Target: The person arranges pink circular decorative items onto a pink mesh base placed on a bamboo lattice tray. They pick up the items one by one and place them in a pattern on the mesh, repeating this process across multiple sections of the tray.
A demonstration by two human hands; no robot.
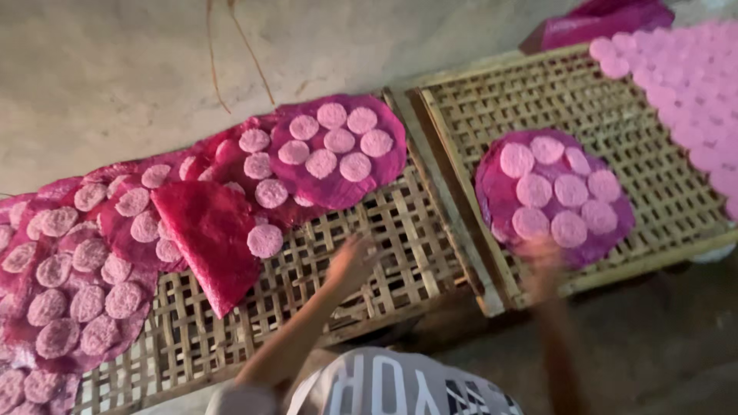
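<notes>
Hands were out over the woven bamboo trays (400, 253). Left hand (350, 261) hovered above the left tray's bare lattice, fingers loosely spread, gripping nothing, just below a round magenta sheet (338, 154) dotted with pale pink discs. Right hand (542, 257) was blurred at the near edge of the second magenta sheet (553, 196) on the right tray (615, 115); touching it, it seemed, though I couldn't tell whether the fingers were closed on it. More disc-covered sheets (84, 261) overlapped along the left, one folded over (207, 238).
</notes>
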